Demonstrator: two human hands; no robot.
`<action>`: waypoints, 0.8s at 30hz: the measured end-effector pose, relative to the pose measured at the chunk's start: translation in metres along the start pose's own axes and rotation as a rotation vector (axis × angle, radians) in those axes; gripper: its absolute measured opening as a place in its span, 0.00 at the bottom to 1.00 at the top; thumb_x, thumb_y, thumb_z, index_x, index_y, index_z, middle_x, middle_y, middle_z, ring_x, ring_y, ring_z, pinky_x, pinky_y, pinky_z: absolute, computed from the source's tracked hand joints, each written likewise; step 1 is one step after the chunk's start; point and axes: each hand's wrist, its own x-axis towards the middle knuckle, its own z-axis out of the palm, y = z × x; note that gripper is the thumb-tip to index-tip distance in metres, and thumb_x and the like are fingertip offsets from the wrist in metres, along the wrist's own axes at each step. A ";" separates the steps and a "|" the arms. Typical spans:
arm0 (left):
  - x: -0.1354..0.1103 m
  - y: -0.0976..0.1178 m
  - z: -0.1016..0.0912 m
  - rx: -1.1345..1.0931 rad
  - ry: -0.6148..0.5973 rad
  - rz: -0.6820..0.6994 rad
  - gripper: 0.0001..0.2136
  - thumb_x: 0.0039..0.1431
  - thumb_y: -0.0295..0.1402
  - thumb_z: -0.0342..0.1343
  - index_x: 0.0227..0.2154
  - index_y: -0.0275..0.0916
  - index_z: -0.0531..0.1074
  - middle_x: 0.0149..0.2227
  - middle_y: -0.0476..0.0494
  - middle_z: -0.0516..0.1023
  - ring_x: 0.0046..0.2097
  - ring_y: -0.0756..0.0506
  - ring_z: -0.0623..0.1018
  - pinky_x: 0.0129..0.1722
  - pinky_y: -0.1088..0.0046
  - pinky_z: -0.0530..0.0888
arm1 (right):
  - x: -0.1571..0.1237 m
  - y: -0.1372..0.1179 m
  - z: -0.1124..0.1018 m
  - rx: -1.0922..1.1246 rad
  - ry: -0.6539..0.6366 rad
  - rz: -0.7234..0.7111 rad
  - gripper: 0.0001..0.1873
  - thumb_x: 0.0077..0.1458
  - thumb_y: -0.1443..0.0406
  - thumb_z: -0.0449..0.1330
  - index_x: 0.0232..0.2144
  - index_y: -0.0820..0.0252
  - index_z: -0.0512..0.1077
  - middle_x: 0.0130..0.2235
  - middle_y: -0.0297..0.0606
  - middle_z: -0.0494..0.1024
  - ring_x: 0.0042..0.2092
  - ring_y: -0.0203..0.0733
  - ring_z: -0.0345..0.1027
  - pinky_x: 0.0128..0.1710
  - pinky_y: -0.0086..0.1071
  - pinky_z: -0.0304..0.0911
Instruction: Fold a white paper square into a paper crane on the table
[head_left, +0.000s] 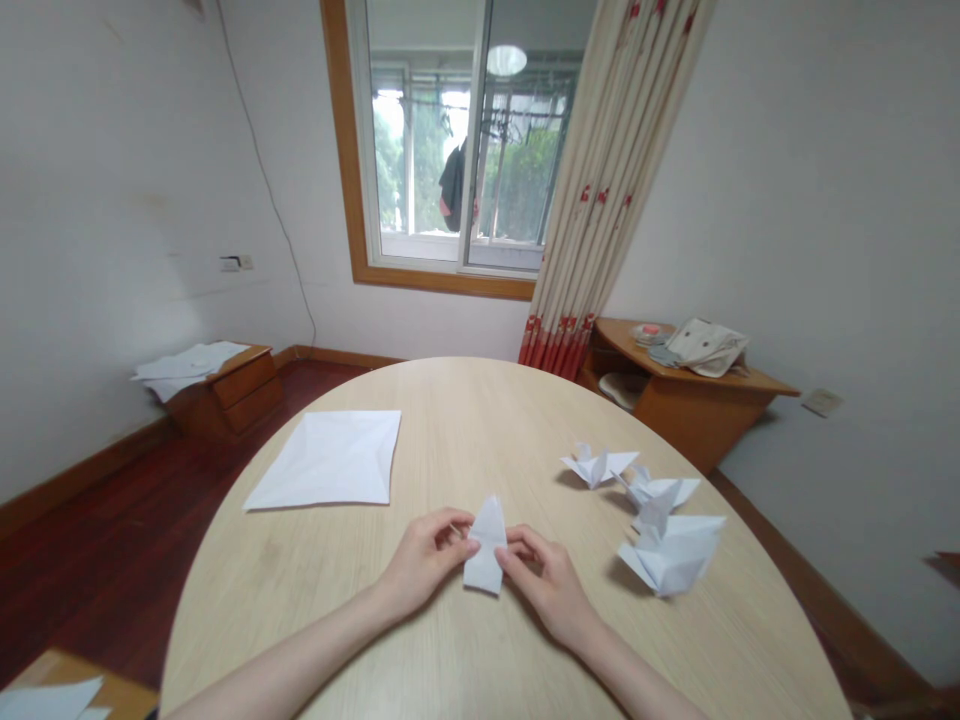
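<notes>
My left hand (424, 562) and my right hand (546, 580) pinch a small folded white paper piece (486, 545) from both sides, just above the round wooden table (480, 640). The piece is narrow and pointed at the top. Both hands have their fingers closed on its edges. A flat creased white sheet (328, 459) lies on the table to the left of my hands.
Three finished white paper folds (598, 464) (658, 490) (673, 556) sit on the table's right side. A low wooden cabinet with papers (217, 380) stands by the left wall. A wooden side table (675, 390) holding a bag is at the right, under a curtain and window.
</notes>
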 end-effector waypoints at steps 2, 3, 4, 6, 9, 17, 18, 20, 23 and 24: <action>0.000 0.001 0.000 0.006 0.002 -0.008 0.14 0.53 0.41 0.59 0.37 0.36 0.76 0.32 0.45 0.77 0.30 0.48 0.72 0.31 0.73 0.67 | -0.001 -0.001 0.000 -0.003 -0.024 -0.015 0.16 0.60 0.53 0.55 0.34 0.59 0.73 0.31 0.38 0.80 0.34 0.42 0.75 0.35 0.33 0.68; 0.000 0.002 -0.001 0.016 0.005 -0.007 0.13 0.53 0.41 0.59 0.36 0.36 0.76 0.33 0.44 0.78 0.31 0.47 0.72 0.32 0.73 0.67 | -0.001 -0.002 0.000 -0.012 -0.033 -0.030 0.16 0.60 0.53 0.55 0.34 0.59 0.73 0.32 0.38 0.80 0.34 0.42 0.75 0.36 0.33 0.68; 0.000 0.002 -0.001 0.028 0.011 -0.003 0.13 0.53 0.40 0.59 0.36 0.36 0.76 0.34 0.44 0.78 0.32 0.47 0.73 0.33 0.72 0.68 | -0.001 -0.002 0.001 -0.023 -0.039 -0.049 0.15 0.60 0.54 0.55 0.34 0.59 0.73 0.33 0.39 0.80 0.35 0.42 0.75 0.36 0.33 0.68; 0.000 0.003 0.000 0.037 0.024 0.014 0.12 0.53 0.40 0.59 0.37 0.37 0.75 0.33 0.44 0.78 0.33 0.46 0.74 0.35 0.71 0.68 | -0.002 -0.003 0.002 -0.038 -0.043 -0.087 0.14 0.61 0.55 0.54 0.36 0.59 0.72 0.35 0.40 0.80 0.36 0.42 0.74 0.38 0.33 0.68; -0.001 0.003 0.000 0.017 0.030 0.049 0.13 0.53 0.38 0.59 0.39 0.38 0.70 0.32 0.46 0.77 0.34 0.46 0.74 0.36 0.71 0.69 | -0.002 -0.002 0.003 -0.034 -0.058 -0.121 0.13 0.61 0.58 0.54 0.42 0.59 0.70 0.36 0.40 0.79 0.36 0.41 0.74 0.39 0.33 0.68; -0.004 0.008 0.002 0.228 0.124 0.214 0.04 0.55 0.33 0.57 0.31 0.39 0.68 0.33 0.47 0.70 0.36 0.46 0.71 0.37 0.71 0.68 | -0.005 0.011 0.005 -0.187 -0.010 -0.163 0.12 0.60 0.62 0.54 0.46 0.58 0.64 0.35 0.37 0.75 0.34 0.39 0.69 0.37 0.33 0.66; -0.005 0.010 0.003 0.245 0.098 0.228 0.03 0.57 0.33 0.56 0.30 0.39 0.69 0.33 0.46 0.71 0.36 0.46 0.71 0.38 0.71 0.67 | -0.005 0.012 0.005 -0.184 -0.011 -0.161 0.13 0.60 0.62 0.54 0.47 0.58 0.64 0.35 0.37 0.74 0.33 0.38 0.69 0.36 0.33 0.66; -0.007 0.015 0.004 0.246 0.030 0.219 0.06 0.59 0.34 0.54 0.30 0.39 0.71 0.33 0.45 0.72 0.37 0.45 0.72 0.39 0.71 0.68 | -0.005 0.012 0.006 -0.168 -0.022 -0.158 0.13 0.60 0.63 0.54 0.47 0.57 0.63 0.35 0.37 0.74 0.34 0.38 0.68 0.36 0.32 0.66; -0.009 0.020 0.006 0.206 -0.014 0.168 0.09 0.62 0.37 0.52 0.32 0.39 0.73 0.35 0.43 0.74 0.39 0.44 0.73 0.40 0.70 0.68 | -0.004 0.008 0.006 -0.112 -0.047 -0.154 0.13 0.61 0.61 0.54 0.47 0.56 0.62 0.37 0.37 0.73 0.34 0.37 0.68 0.36 0.31 0.66; -0.009 0.021 0.007 0.188 -0.023 0.154 0.10 0.62 0.39 0.51 0.32 0.39 0.73 0.35 0.43 0.75 0.39 0.44 0.73 0.40 0.70 0.68 | -0.004 0.006 0.006 -0.087 -0.056 -0.152 0.13 0.61 0.60 0.55 0.47 0.56 0.62 0.38 0.37 0.72 0.34 0.37 0.68 0.35 0.31 0.66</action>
